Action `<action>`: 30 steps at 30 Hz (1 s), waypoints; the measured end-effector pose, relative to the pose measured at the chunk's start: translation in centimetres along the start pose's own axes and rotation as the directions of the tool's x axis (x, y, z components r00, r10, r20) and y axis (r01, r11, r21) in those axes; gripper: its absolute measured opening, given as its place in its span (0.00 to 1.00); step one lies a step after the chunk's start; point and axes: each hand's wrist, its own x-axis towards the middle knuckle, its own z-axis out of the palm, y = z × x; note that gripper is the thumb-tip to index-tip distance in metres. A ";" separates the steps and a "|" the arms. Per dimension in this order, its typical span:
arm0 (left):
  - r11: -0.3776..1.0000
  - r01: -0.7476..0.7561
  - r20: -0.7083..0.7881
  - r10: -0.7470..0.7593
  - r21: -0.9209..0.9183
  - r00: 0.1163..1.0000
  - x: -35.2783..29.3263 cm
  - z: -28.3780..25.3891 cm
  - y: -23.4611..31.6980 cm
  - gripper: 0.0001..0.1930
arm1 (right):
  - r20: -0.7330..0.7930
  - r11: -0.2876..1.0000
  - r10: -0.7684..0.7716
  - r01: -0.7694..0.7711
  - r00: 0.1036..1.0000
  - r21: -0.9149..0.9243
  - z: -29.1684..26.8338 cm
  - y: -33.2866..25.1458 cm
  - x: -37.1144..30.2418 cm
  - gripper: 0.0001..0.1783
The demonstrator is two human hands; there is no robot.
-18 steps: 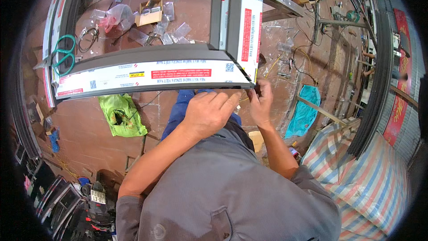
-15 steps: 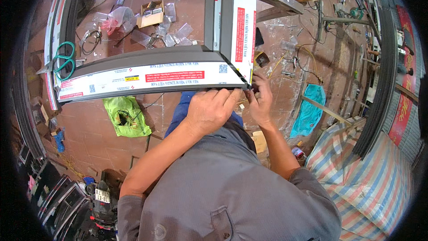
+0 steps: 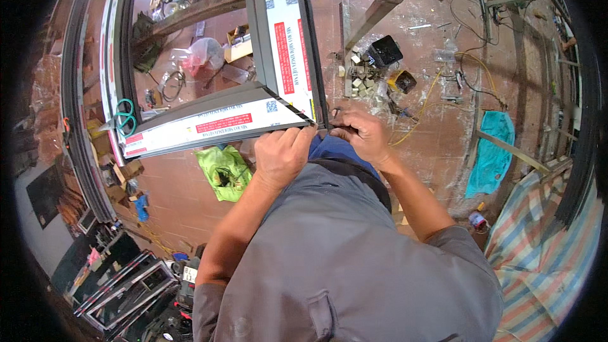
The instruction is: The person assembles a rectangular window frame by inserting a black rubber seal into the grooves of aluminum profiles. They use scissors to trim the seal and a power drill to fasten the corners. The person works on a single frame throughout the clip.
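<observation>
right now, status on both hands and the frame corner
Left hand grips frame corner from below. Right hand pinches its outer edge. Nothing between hands and frame.

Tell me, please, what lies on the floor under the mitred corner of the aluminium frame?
Below the frame corner a crumpled green bag lies on the red floor. Directly beneath the joint, the left hand, right hand and the person's body cover the floor.

Workshop: aluminium frame (image 3: 209,123), scattered parts (image 3: 361,76), cables (image 3: 443,88).

Single head-worn fisheye view, steeply downward, close over the frame corner (image 3: 310,117).
</observation>
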 end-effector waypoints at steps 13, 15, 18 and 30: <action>0.988 -0.100 0.014 0.099 0.113 0.995 -0.4 0.6 -0.6 0.08 | 0.272 0.797 0.219 -0.332 0.937 0.505 0.9 1.0 1.1 0.11; 0.987 -0.107 0.020 0.106 0.118 0.994 -0.3 0.5 -0.7 0.08 | 0.374 0.710 0.271 -0.446 0.887 0.545 1.3 1.8 1.2 0.11; 0.985 -0.131 0.006 0.131 0.115 0.991 0.3 0.3 -0.2 0.06 | 0.362 0.776 0.170 -0.350 0.917 0.524 0.8 2.6 1.8 0.10; 0.997 -0.029 0.065 0.024 0.077 0.998 -0.3 0.2 0.0 0.07 | 0.481 0.583 0.209 -0.503 0.851 0.638 0.5 4.1 2.1 0.15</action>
